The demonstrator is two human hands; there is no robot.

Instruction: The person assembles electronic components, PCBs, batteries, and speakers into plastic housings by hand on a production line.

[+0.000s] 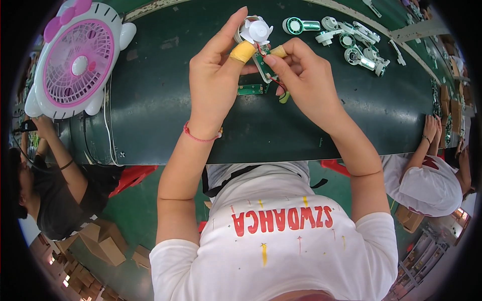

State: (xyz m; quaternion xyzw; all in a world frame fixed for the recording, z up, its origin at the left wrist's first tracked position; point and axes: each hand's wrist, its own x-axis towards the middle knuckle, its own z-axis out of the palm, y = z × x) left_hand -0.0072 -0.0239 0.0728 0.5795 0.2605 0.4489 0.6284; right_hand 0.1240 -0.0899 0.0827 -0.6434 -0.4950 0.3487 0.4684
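Observation:
My left hand [217, 75] is closed around a small unfinished handheld fan, with its white fan blades [257, 31] facing up between thumb and fingers. A green circuit board [264, 67] sits in the fan's open handle. My right hand [309, 80] pinches thumb and forefinger at a thin red wire by the board's upper end. Yellow tape wraps a digit on each hand. From the board's lower end, red and black wires [277, 83] run to a yellow-green piece [284, 97] under my right hand. Another narrow green board [251, 90] lies on the dark green work surface [211, 145].
A pink and white desk fan [79, 65] stands at the left, a white cable beside it. A white and green fan part [300, 25] and a pile of similar parts [354, 45] lie at the far right. Other people work at both sides; cardboard boxes [103, 241] stand on the floor.

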